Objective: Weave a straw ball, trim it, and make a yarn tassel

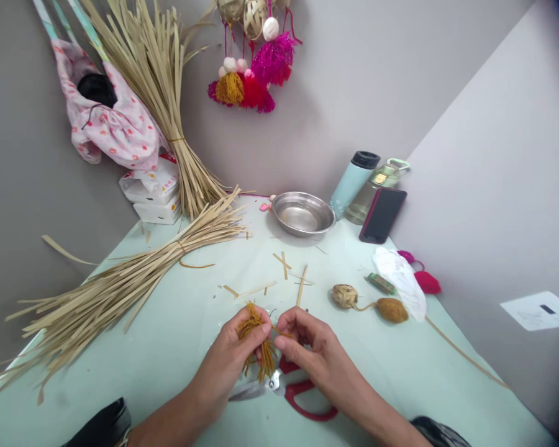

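My left hand (pixel 235 351) is closed around a bundle of mustard-yellow yarn (pixel 266 365), whose loose strands stick out above and below the fingers. Close on its right, my right hand (pixel 310 347) pinches a thin strand of the same yarn between thumb and fingertips. Under both hands lie scissors with red handles (pixel 310 406), partly covered by the right hand and the yarn. To the right, a woven straw ball (pixel 345 296) is joined by a yarn strand to a brown-yellow yarn ball (pixel 392 310).
Straw strips (pixel 153 273) cover the table's left side. A metal bowl (pixel 304 214), a blue tumbler (pixel 355 183) and a phone (pixel 382 215) stand at the back. Cut straw pieces (pixel 283 264) lie mid-table. Tassels (pixel 261 74) hang above.
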Demonstrator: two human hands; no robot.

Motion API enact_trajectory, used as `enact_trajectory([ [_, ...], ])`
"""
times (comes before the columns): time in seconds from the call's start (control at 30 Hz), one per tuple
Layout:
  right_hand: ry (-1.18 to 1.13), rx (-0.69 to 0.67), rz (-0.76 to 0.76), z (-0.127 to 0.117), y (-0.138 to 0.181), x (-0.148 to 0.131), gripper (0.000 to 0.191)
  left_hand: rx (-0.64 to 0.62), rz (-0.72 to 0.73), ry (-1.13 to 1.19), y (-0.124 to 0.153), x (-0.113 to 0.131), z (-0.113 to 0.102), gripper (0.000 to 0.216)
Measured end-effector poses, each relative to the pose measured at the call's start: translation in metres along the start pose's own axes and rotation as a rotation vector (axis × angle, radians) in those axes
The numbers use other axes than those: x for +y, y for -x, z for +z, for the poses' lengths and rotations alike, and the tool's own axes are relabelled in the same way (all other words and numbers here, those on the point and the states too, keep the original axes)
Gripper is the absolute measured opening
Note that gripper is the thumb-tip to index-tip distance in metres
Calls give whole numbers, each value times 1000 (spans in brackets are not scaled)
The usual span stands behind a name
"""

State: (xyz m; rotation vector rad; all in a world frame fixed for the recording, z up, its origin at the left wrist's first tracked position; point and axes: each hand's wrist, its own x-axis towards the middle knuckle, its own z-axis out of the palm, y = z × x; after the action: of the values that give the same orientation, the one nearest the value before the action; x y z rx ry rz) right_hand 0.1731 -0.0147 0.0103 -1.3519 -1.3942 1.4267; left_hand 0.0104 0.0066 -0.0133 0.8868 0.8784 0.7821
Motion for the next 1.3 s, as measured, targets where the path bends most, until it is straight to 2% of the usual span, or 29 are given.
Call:
enact_trajectory([
  [0.1,17,-103,8,1,0,4,29,-10,2,9,0,-1,-1,17],
  [0.17,8,-125,4,1,1,6,29,12,2,19,-1,-1,-1,16],
  [0.27,-7,-72,-5,0,3,5,28,23,5,-16,-1,0,0,17],
  [0.37,55,-75,-26,-2,3,3,31,-14,13,-86,0,2,2,17],
  [0.43,99,-63,-59,-2,2,4,38,-37,18,-115,1,2,3,15],
  [0.53,75,20,-62,-2,0,7,42,-51,8,-100,2,2,4,15],
  [0.73,-42,113,-45,-1,-2,9,34,-70,-19,-20,1,0,4,17],
  [1.03,-53,109,-2,1,-2,2,26,-83,-33,-28,0,1,3,15],
  [1.3,-14,38,19,3,0,3,7,-95,-44,-85,0,0,2,11],
])
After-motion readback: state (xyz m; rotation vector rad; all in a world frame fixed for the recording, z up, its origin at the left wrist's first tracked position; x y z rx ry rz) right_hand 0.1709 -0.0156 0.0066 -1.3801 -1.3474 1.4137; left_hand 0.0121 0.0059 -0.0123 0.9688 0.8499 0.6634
